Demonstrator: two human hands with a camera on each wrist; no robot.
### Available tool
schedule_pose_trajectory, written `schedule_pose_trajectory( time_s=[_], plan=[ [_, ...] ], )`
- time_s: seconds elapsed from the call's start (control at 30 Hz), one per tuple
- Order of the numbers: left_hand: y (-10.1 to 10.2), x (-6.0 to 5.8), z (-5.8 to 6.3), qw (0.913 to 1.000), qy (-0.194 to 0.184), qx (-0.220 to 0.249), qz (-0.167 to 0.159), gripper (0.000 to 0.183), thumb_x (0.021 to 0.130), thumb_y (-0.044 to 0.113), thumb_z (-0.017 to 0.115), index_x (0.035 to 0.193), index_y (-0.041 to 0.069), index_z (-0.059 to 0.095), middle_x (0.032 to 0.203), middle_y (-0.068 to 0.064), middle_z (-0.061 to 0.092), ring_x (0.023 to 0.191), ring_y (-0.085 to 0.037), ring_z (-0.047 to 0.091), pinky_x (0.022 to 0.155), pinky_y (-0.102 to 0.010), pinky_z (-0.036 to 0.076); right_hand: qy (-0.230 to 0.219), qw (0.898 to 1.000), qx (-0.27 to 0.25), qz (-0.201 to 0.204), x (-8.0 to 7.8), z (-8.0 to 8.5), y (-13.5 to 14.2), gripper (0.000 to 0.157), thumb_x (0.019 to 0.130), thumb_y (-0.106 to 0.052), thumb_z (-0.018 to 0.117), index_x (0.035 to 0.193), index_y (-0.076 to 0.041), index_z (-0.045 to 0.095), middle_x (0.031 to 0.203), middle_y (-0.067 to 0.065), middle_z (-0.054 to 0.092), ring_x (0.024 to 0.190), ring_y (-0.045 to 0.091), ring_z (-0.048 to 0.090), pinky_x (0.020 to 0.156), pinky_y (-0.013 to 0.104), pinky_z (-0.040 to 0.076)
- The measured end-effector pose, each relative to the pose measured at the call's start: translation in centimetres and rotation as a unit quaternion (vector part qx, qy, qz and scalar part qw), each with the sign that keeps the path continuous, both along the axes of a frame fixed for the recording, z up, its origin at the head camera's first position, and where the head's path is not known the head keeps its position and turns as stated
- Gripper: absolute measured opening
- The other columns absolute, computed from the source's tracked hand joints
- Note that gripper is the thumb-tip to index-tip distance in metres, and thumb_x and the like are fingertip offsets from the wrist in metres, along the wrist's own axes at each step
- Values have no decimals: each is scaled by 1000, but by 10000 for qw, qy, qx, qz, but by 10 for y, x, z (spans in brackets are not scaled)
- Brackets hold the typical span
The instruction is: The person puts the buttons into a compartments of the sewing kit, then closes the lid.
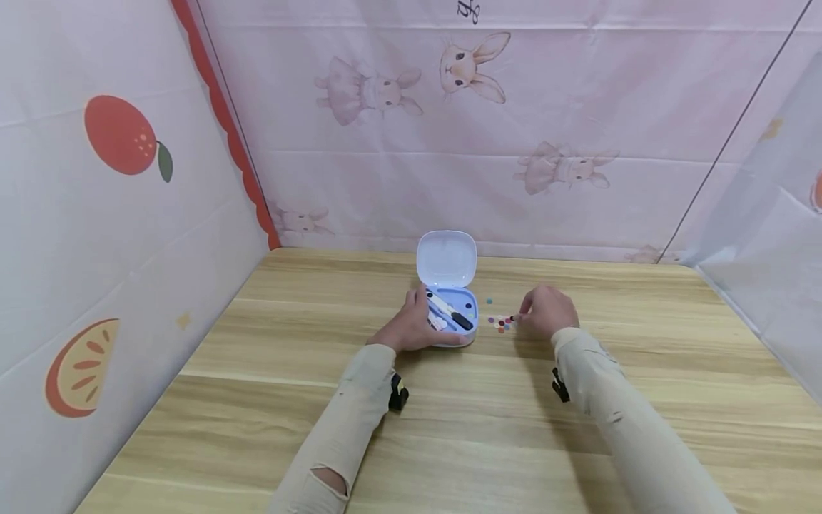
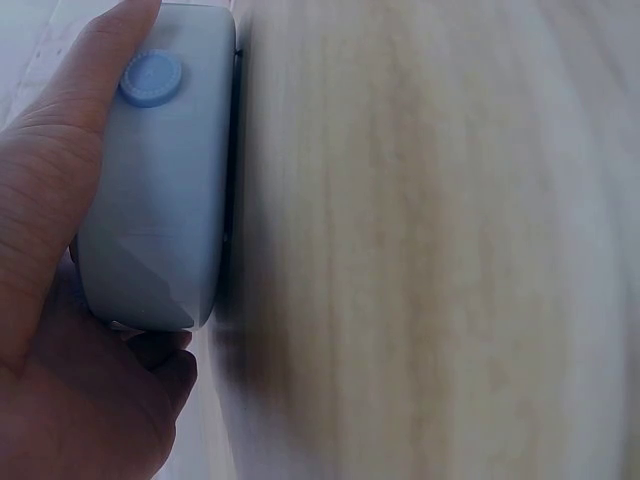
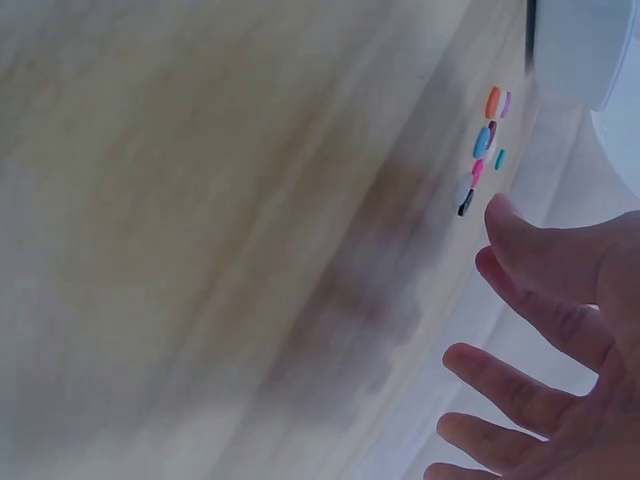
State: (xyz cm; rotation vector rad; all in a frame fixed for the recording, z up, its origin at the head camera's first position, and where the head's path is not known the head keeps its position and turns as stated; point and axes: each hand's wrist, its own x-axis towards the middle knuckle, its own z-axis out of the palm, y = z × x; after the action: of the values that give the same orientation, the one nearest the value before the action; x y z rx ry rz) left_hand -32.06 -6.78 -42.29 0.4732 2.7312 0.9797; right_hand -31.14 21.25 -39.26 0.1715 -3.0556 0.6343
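On a wood-grain table (image 1: 449, 435), the left hand (image 1: 411, 325) grips a small blue case (image 1: 459, 293) around its left and near sides; the lid (image 1: 447, 258) stands raised at the far side, and a black-and-white tool (image 1: 461, 321) lies inside. The right hand (image 1: 549, 312) — fingers spread, grasping nothing — is just right of loose coloured discs (image 1: 501, 323) scattered on the table beside the case.

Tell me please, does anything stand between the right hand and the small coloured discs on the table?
Nothing visible does. The right hand is close beside the discs, nearest the black one; the box stands on their other side.
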Motion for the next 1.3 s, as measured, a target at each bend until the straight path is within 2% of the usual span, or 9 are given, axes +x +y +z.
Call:
schedule_pose_trajectory(
  time_s=[0.2, 0.33, 0.63, 0.87, 1.07, 1.3],
  plan=[
    [0, 1, 1, 10000, 0, -21, -7, 139, 70, 68, 83, 163, 12, -4, 156, -17, 19, 128, -31, 41, 106, -46, 41, 9, 9999, 94, -45, 0, -6, 1, 16, 83, -19, 82, 84, -4, 75, 99, 16, 72, 100, 39, 61, 99, 62, 39],
    [0, 2, 0, 10000, -19, -32, 16, 139, 70, 68, 83, 163, 13, -5, 156, -16, 19, 129, -31, 41, 107, -46, 41, -8, 9998, 178, -68, 1, -8, -1, 17, 83, -19, 82, 84, -4, 74, 97, 15, 72, 98, 38, 62, 96, 60, 41],
    [0, 1, 0, 10000, 5, 34, 12, 139, 71, 66, 83, 163, 12, -4, 156, -17, 19, 129, -31, 41, 107, -47, 41, 103, 9998, 89, -144, 0, -6, -4, 12, 84, -12, 79, 90, -2, 76, 103, 18, 72, 103, 40, 60, 99, 62, 39],
    [1, 1, 0, 10000, 5, 26, -1, 139, 70, 67, 83, 163, 12, -4, 157, -17, 18, 128, -30, 42, 107, -46, 41, -28, 9992, 351, -208, 1, -7, -3, 14, 85, -15, 79, 93, -3, 76, 108, 20, 71, 100, 41, 62, 94, 62, 39],
    [0, -1, 0, 10000, 9, 27, 27, 139, 70, 67, 83, 163, 14, -5, 156, -16, 19, 127, -30, 42, 106, -45, 41, -33, 9995, 141, -276, 1, -5, 0, 13, 84, -14, 77, 92, -3, 76, 109, 21, 71, 100, 42, 61, 95, 62, 36],
    [0, 0, 0, 10000, -16, 30, 25, 139, 69, 68, 83, 163, 14, -4, 156, -16, 18, 128, -30, 42, 106, -46, 41, -164, 9992, 131, -341, 1, -7, -1, 12, 85, -15, 77, 91, -4, 77, 112, 21, 71, 102, 42, 61, 98, 64, 33]
  ],
)
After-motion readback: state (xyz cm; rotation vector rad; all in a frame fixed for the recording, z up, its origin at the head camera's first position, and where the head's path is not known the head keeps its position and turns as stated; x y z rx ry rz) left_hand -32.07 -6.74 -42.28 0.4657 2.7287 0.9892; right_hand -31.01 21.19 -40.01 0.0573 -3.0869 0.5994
